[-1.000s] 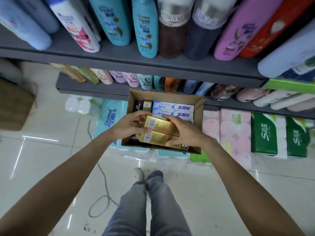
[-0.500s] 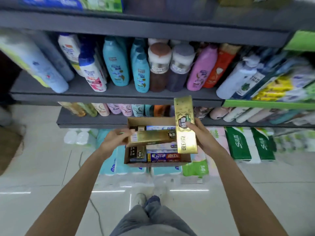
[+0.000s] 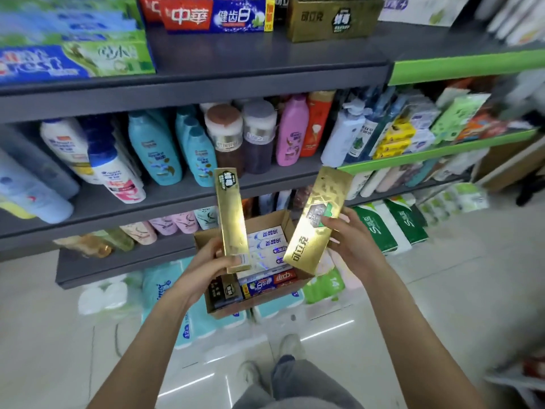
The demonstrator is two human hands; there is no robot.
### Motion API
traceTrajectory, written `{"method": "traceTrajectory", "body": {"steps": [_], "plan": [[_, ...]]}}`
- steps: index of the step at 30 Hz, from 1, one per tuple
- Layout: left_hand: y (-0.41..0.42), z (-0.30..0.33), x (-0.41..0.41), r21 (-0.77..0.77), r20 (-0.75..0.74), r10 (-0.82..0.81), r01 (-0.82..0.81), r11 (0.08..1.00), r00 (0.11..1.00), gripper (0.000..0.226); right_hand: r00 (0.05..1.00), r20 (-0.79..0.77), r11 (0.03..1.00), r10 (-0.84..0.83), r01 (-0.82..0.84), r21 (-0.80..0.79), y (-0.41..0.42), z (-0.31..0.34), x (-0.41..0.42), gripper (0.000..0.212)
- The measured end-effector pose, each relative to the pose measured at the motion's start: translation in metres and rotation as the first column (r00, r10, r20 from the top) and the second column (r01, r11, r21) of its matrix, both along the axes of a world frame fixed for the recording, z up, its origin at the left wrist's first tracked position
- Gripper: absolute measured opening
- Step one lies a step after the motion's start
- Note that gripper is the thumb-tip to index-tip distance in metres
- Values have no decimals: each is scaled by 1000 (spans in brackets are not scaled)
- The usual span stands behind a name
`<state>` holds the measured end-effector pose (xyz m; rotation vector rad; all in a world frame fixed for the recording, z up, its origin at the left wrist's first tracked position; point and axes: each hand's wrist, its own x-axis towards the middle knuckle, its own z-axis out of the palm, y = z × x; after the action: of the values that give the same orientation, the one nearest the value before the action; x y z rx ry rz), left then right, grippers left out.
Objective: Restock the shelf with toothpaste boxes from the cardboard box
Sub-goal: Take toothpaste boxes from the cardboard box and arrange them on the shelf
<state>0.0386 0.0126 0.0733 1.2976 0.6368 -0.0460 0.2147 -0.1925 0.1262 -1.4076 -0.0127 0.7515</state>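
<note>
- Gold, shiny cardboard covers both long toothpaste boxes the person holds up in front of the shelves.
- The left hand [image 3: 206,267] is closed around the bottom end of the narrow gold toothpaste box [image 3: 231,216], which stands nearly upright.
- The right hand [image 3: 351,246] grips the wider gold toothpaste box [image 3: 317,222] at its right edge, fingers wrapped over the front; this box leans to the right.
- Below and between the hands sits the open brown cardboard box [image 3: 206,240], with white, blue and red toothpaste boxes [image 3: 267,246] lying inside.
- On the far grey top shelf [image 3: 265,57], a gold display carton [image 3: 333,17] stands just right of red-and-blue toothpaste packs [image 3: 218,16].
- Shampoo bottles [image 3: 153,149] fill the middle shelf.
</note>
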Motion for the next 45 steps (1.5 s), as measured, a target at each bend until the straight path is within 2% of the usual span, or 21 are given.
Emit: {"method": "traceTrajectory", "body": {"steps": [2,3,5,6,9,13,17,20,23,25,26,29,32,34,35,36,37,39,40,42,45], "plan": [[-7,17,13,269,-6,39,-36,962,999,68,996,73,998,-42,38,54,-7,7,3,60],[-10,26,20,442,2,62,-56,895,998,65,992,107,995,-61,52,85,-9,12,6,73],[-17,43,32,715,49,76,-88,693,996,69,985,153,989,-82,61,136,-12,24,14,91],[-19,48,37,798,75,68,-100,595,995,74,982,163,985,-91,65,158,-12,29,19,91],[-25,60,53,888,122,57,-135,440,991,85,979,128,966,-160,129,226,-13,42,38,71],[-32,76,88,930,186,44,-190,315,982,81,967,187,978,-172,146,146,-20,59,74,39],[-40,96,133,927,214,128,-243,284,968,78,925,378,996,-32,-4,93,-40,85,126,31],[-50,116,169,911,262,170,-302,281,950,76,900,435,990,-28,-34,136,-52,109,174,35],[-56,134,200,869,318,236,-382,314,918,80,920,385,946,-69,-62,318,-59,138,222,60],[-57,142,217,828,352,294,-442,344,889,79,937,350,897,6,-159,413,-55,158,249,80],[-57,146,224,812,364,319,-466,351,875,80,936,347,876,50,-208,434,-50,167,261,80],[-56,160,237,774,399,375,-526,351,837,82,943,327,835,65,-230,499,-21,183,286,52],[-52,169,236,772,401,411,-544,330,819,89,972,234,798,31,-165,579,13,189,297,52],[-45,172,231,764,400,436,-556,327,806,90,962,273,798,-15,-153,583,35,192,296,53],[-41,173,227,751,403,448,-569,337,798,90,918,393,851,-55,-163,499,45,190,296,52],[-37,174,224,734,406,458,-581,353,791,89,811,581,928,-68,-162,335,55,187,299,52],[-34,176,221,716,412,465,-594,367,784,88,643,766,988,-6,-114,103,64,181,305,53],[-28,180,217,686,423,476,-616,388,771,85,348,908,953,232,105,-284,75,168,317,51],[-27,183,216,666,428,481,-627,404,765,81,293,904,905,312,199,-377,76,163,321,49],[-27,187,217,616,433,490,-645,452,757,72,274,901,864,338,290,-412,74,159,316,44],[-24,190,221,553,442,505,-668,498,742,54,121,975,953,185,220,-208,68,157,285,36]]}}
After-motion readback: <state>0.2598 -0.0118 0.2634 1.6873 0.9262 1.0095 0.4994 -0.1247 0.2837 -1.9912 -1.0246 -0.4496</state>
